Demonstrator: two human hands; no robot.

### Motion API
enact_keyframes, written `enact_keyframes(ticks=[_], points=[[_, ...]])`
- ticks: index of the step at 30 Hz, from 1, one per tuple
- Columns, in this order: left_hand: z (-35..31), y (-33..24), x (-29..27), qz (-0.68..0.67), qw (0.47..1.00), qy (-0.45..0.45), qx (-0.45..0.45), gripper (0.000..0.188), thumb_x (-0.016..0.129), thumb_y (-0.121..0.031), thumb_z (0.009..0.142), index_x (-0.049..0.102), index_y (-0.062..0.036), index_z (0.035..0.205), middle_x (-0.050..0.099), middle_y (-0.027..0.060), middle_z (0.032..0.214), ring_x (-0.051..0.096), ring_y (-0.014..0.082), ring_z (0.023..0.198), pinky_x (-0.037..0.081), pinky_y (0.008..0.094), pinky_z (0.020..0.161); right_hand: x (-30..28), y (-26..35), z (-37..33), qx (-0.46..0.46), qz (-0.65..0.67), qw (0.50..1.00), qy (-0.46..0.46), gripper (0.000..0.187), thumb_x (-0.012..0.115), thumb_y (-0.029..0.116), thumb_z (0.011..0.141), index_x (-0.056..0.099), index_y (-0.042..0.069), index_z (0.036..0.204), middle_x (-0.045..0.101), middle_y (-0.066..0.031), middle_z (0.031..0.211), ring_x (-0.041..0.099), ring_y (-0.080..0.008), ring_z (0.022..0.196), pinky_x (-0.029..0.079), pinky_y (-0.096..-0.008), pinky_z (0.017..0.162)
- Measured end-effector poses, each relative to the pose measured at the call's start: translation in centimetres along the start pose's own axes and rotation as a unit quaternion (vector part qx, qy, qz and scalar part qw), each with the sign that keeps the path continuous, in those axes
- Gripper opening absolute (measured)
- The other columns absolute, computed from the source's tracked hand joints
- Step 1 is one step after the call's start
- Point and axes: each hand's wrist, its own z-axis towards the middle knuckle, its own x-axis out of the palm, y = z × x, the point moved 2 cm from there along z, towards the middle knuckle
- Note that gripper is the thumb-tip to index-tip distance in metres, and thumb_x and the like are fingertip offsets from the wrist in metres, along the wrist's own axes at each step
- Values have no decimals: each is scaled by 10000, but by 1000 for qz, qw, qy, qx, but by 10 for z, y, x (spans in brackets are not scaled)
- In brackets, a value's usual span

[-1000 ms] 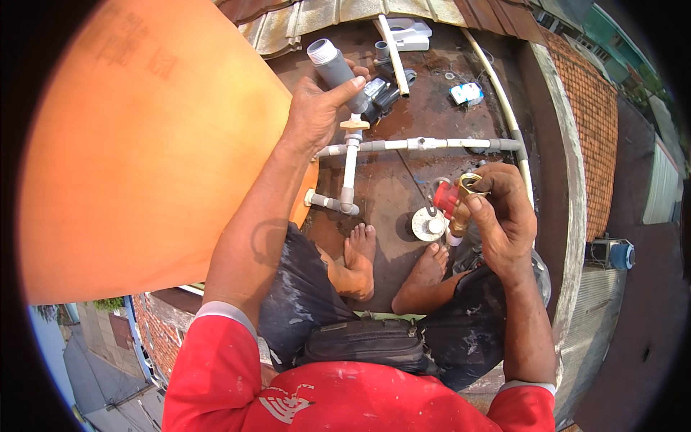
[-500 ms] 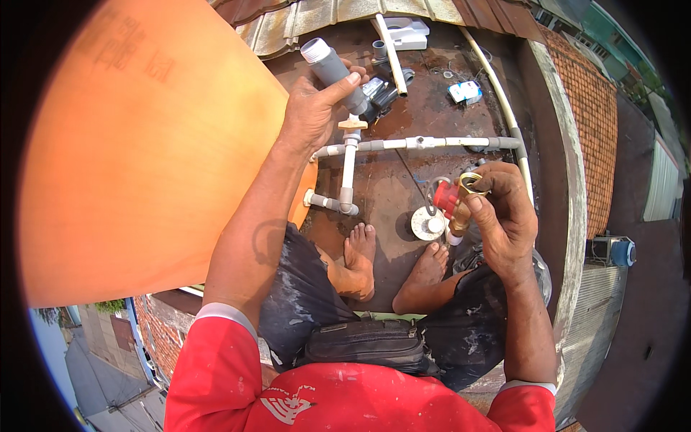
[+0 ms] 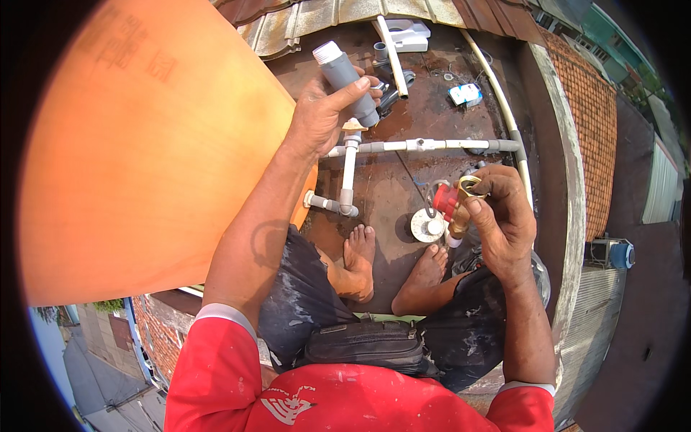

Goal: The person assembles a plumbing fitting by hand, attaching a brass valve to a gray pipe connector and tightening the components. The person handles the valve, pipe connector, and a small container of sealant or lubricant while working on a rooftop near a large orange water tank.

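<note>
My left hand (image 3: 318, 119) is closed around a grey plastic pipe piece (image 3: 345, 79), tilted with its upper end away to the left. White covers the threads at that upper end; the lower end is grey. My right hand (image 3: 509, 223) pinches a brass fitting (image 3: 464, 205) between thumb and fingers. Its round brass opening faces up, a red part (image 3: 445, 200) sticks out on its left, and a white tip shows below. The two pieces are well apart. Below the pipe piece stands a valve handle (image 3: 353, 127), partly hidden by it.
A large orange tank (image 3: 158, 173) fills the left. White and grey piping (image 3: 453, 144) crosses the floor ahead of my bare feet. A round white disc (image 3: 427, 226) lies beneath the brass fitting. Farther off are a small box (image 3: 465, 94) and a loose white pipe (image 3: 392, 57). A low wall (image 3: 568, 165) runs along the right.
My left hand has moved slightly to the right with the grey pipe piece. The brass fitting has turned a little in my right hand, its opening showing wider.
</note>
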Motion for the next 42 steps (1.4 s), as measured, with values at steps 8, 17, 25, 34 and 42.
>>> enact_keyframes(ticks=[8, 17, 25, 34, 42], points=[[-1, 0, 3, -2, 1000, 13, -9, 376, 781, -172, 1038, 603, 11, 1314, 732, 228, 1246, 756, 343, 1132, 644, 504, 988, -1, -1, 0, -13, -19, 1000, 8, 174, 713, 60, 1064, 622, -42, 1172, 613, -151, 1231, 700, -154, 1020, 644, -312, 846], [-2, 0, 4, 7, 1000, 9, -6, 382, 784, -177, 1037, 607, 9, 1318, 734, 225, 1244, 758, 330, 1116, 646, 503, 978, -1, 0, 0, -11, -13, 1000, 8, 171, 712, 50, 1061, 629, -47, 1176, 615, -152, 1230, 701, -150, 1003, 645, -311, 836], [-1, -4, 1, 8, 1000, 6, -3, 377, 770, -179, 1044, 598, 19, 1314, 732, 227, 1237, 753, 338, 1114, 635, 499, 987, -1, 2, 1, -15, -28, 999, 10, 170, 713, 51, 1060, 631, -51, 1167, 619, -153, 1221, 702, -163, 1024, 645, -320, 863], [-2, -6, 1, 13, 1000, -1, 0, 388, 768, -184, 1045, 585, 12, 1324, 728, 233, 1238, 751, 339, 1111, 632, 506, 986, 0, 0, 0, -9, -10, 1000, 17, 186, 710, 64, 1069, 619, -57, 1176, 603, -150, 1232, 701, -155, 1011, 650, -316, 848], [0, -3, -3, 20, 1000, 4, -4, 374, 770, -190, 1044, 599, 8, 1312, 736, 233, 1234, 761, 339, 1096, 650, 501, 943, 1, 4, 0, 9, 10, 1000, 25, 183, 692, 58, 1081, 601, -65, 1183, 586, -152, 1237, 710, -140, 953, 649, -297, 793]])
